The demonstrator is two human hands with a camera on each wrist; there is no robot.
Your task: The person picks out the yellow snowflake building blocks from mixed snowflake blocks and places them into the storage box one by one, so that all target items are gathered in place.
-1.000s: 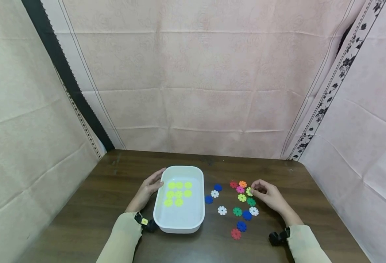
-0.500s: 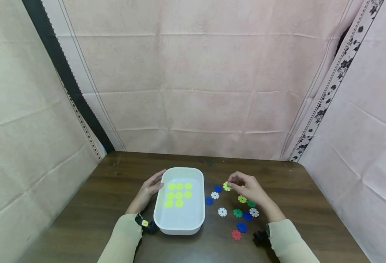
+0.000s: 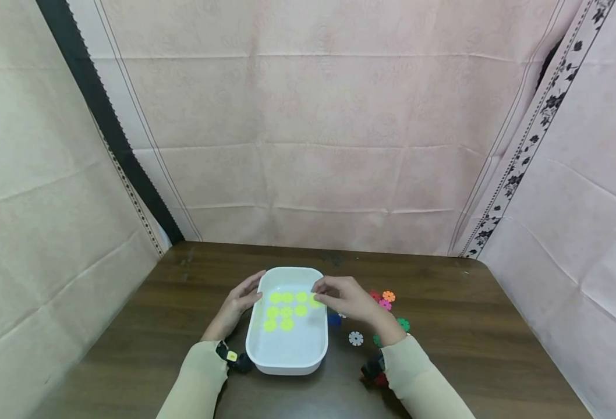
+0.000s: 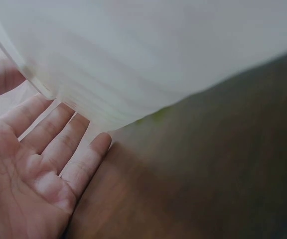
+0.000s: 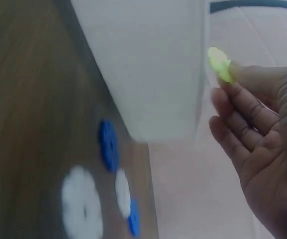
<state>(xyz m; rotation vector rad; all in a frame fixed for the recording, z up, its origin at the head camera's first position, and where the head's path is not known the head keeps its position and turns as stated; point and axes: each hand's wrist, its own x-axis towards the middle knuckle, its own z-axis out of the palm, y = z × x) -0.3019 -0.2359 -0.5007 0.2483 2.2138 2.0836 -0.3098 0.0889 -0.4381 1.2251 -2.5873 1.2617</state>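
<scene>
A white tray [image 3: 287, 352] stands on the table with several yellow flower-shaped discs [image 3: 286, 312] lying inside it. My left hand [image 3: 233, 308] holds the tray's left side, thumb at the rim and fingers against the outer wall. In the left wrist view, the left fingers [image 4: 64, 142] meet the pale tray wall [image 4: 133, 55]. My right hand [image 3: 347, 298] is over the tray's right rim, pinching a yellow flower-shaped disc [image 5: 220, 63] between thumb and forefinger. The other right fingers are loosely bent.
Right of the tray lie loose discs: a white one [image 3: 356, 338], a blue one [image 3: 334, 319], an orange one [image 3: 389, 296], a pink one [image 3: 385, 304] and a green one [image 3: 403, 324]. The right forearm hides others. Pale cloth [image 3: 329, 145] hangs behind the wooden table [image 3: 224, 256].
My right hand has carried the yellow disc leftward from the loose discs to the tray's right rim. The left hand and tray have stayed put.
</scene>
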